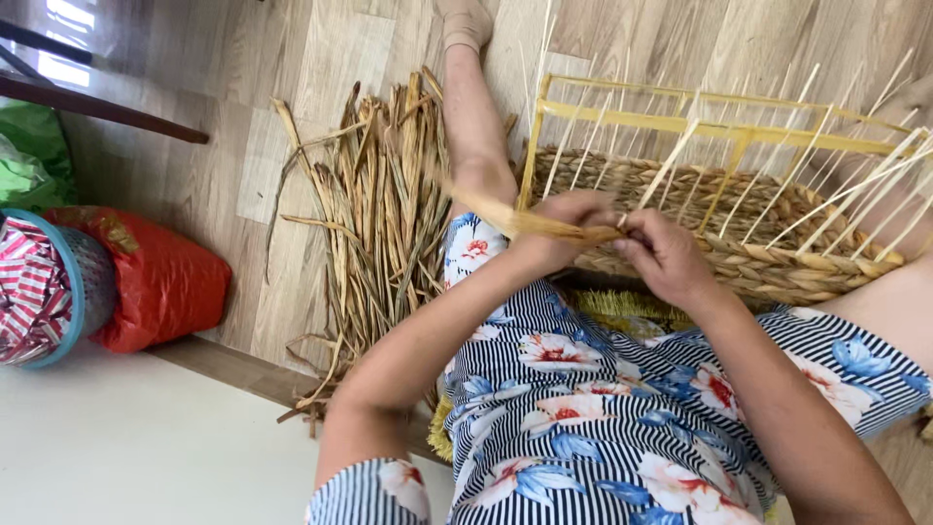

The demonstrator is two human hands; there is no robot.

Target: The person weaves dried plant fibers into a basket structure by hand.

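Nearest the camera, the person's lap is covered by a striped dress with a flower print [583, 408], and both forearms reach forward over it. The left hand [564, 228] has its fingers clenched around a flat dried reed strand [525, 222], which runs from the left across to the right hand [666, 258]. The right hand's fingers pinch the same strand at its end, right against the woven rim of a half-made basket [739, 243]. The basket rests against the lap, with a yellow frame [680, 122] and pale upright stakes [671, 160] rising from it. To the left, a bundle of dried reeds [379, 214] lies on the wooden floor [292, 87], beside the person's outstretched leg [471, 117]. Further left sit a red bag [155, 282] and a plastic basket [53, 287].
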